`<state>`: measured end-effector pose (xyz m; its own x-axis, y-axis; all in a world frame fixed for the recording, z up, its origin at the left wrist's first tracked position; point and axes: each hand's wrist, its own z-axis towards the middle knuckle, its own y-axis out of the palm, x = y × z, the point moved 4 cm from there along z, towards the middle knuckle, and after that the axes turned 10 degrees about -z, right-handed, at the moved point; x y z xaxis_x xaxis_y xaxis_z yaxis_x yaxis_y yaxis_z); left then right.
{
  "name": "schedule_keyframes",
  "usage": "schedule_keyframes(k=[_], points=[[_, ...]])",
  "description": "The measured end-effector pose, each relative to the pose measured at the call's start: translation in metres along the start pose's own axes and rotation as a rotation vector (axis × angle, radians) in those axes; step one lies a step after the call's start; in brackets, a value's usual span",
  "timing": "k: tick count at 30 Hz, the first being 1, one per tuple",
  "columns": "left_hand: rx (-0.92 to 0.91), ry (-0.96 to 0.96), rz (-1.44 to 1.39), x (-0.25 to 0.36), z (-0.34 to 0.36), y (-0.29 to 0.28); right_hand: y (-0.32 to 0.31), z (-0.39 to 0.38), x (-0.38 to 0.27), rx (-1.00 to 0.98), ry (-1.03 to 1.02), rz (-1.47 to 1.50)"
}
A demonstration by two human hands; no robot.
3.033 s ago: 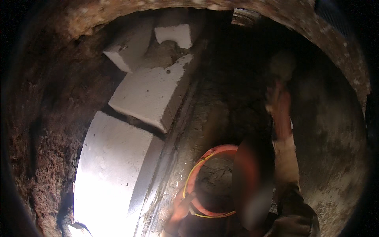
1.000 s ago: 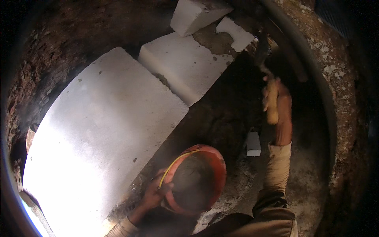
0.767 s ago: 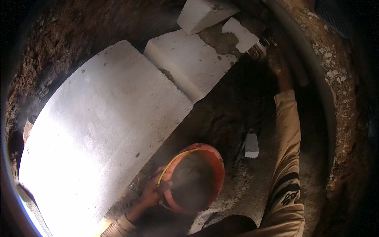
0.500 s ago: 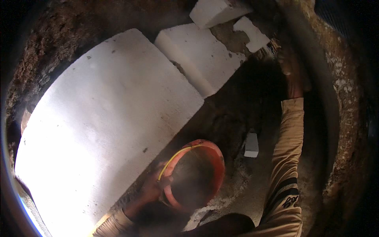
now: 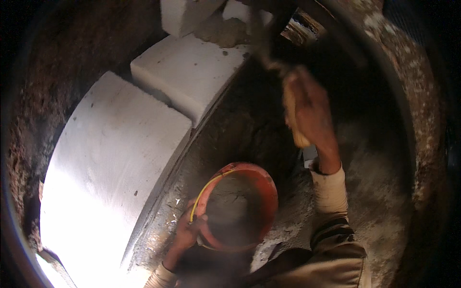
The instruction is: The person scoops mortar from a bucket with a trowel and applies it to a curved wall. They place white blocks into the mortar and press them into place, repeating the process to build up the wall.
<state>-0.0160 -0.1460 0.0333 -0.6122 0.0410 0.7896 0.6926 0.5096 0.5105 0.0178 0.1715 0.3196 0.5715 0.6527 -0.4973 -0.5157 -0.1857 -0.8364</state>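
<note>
My right hand [image 5: 314,113] is wrapped round the pale wooden handle of a trowel [image 5: 291,108], a little blurred by motion. The dark blade points away from me, beside a patch of wet mortar [image 5: 223,32] on a white block [image 5: 187,72]. At the near side, my left hand [image 5: 186,230] grips the left rim of an orange bucket [image 5: 270,192], where its yellow handle lies against the rim. Grey mortar [image 5: 230,204] is inside the bucket. A larger white block [image 5: 115,153] lies to the left, with a narrow gap between it and the other block.
Another white block [image 5: 185,17] stands at the far end, with a white piece [image 5: 235,10] beside it. A small white chunk [image 5: 309,156] is partly hidden behind my right wrist. A curved rough wall [image 5: 413,115] rises on the right, and dark earth [image 5: 53,86] on the left.
My right hand has come nearer and leftward from the far right, and the trowel handle now shows. The blocks sit farther left in view. My left hand stays on the bucket.
</note>
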Motion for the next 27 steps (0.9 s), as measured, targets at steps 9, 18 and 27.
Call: schedule_keyframes(k=[9, 18, 27], points=[[0.056, -0.071, 0.107, -0.006, -0.005, -0.002, -0.017, -0.175, 0.088, -0.458, 0.03, 0.177], [-0.101, -0.102, 0.236, 0.019, 0.0, 0.052, -0.005, -0.299, 0.203, -1.011, -0.056, -0.427], [-0.15, -0.206, 0.237, 0.031, 0.008, 0.064, 0.111, -0.283, 0.11, -1.097, -0.579, -0.609]])
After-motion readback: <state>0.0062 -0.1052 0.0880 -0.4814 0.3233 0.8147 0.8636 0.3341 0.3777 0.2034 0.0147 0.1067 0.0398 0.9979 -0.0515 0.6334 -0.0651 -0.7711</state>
